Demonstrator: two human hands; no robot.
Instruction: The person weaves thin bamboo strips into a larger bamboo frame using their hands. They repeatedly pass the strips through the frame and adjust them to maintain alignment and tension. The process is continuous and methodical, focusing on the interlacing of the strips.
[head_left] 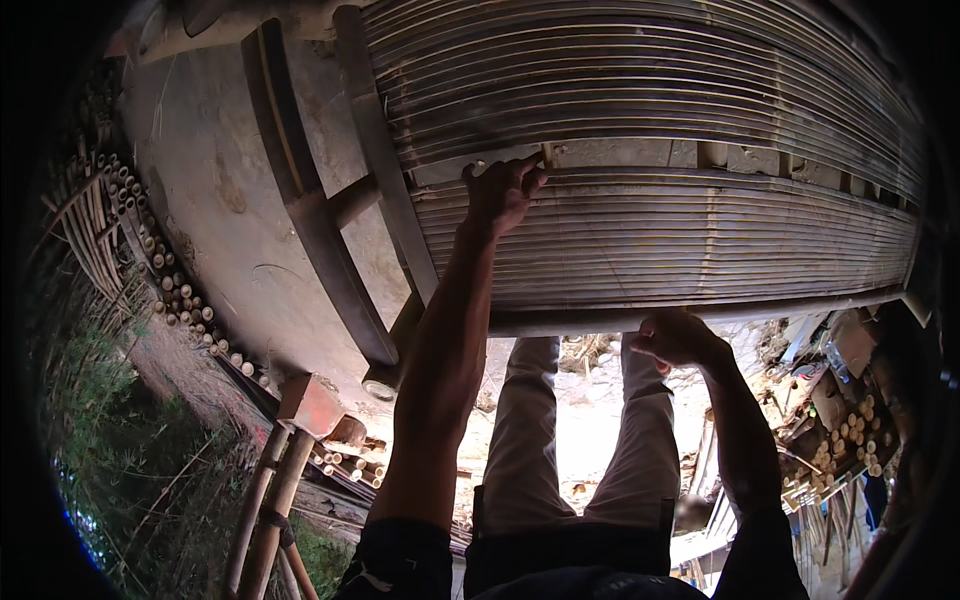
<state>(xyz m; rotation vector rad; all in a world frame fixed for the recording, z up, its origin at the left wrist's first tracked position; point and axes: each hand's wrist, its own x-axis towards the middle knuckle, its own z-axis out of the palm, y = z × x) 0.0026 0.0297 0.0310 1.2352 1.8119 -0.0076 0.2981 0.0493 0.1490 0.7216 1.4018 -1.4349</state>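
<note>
A slatted bamboo bed frame lies before me, its thin strips running left to right in two bands with a gap between. Over the left end of that gap is my left hand, thumb and forefinger pinched together beside the near band's edge. What they pinch, if anything, is too small to name. Lower down, my right hand is closed with curled fingers at the frame's front rail. Whatever it may hold is hidden by the fingers.
Dark curved bamboo poles form the frame's left end above a concrete floor. Cut bamboo poles are stacked at the left, and more bamboo lies at the right. An orange-red block sits atop bamboo posts.
</note>
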